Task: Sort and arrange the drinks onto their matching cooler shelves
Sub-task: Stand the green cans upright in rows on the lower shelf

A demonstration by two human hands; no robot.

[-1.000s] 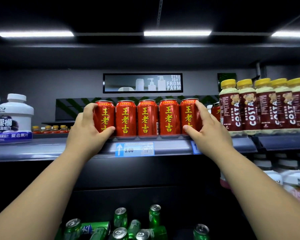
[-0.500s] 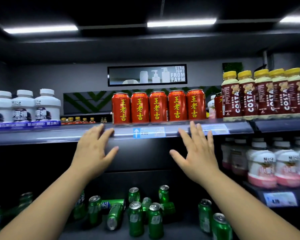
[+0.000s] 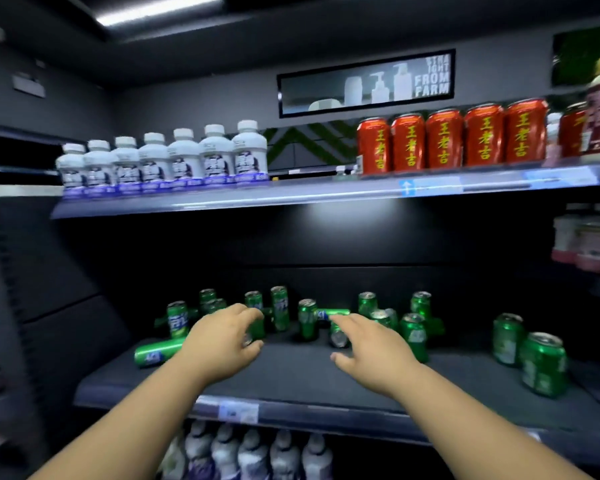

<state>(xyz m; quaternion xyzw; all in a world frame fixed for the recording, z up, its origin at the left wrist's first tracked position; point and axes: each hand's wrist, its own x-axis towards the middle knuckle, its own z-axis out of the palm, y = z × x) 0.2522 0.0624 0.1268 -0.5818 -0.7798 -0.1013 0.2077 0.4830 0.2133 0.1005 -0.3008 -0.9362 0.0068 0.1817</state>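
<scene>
Poised over the middle shelf [image 3: 309,379] with both hands; left hand [image 3: 222,344] curved over a green can [image 3: 256,329] near the shelf's centre, fingers bent, too blurred to tell whether grasping or merely close; right hand [image 3: 373,351] just beside a toppled can [image 3: 338,336], fingers released and spread; other green cans [image 3: 307,318] scattered toward the back edge, some upright, some lying; on the upper shelf [image 3: 291,199], red cans [image 3: 444,140] rowed at the right, white bottles [image 3: 184,155] at the left.

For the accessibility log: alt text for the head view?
A person's left hand and right hand reach among scattered green cans, some upright, some toppled, on a dark cooler shelf. Above, red cans and white bottles stand in neat rows.
</scene>
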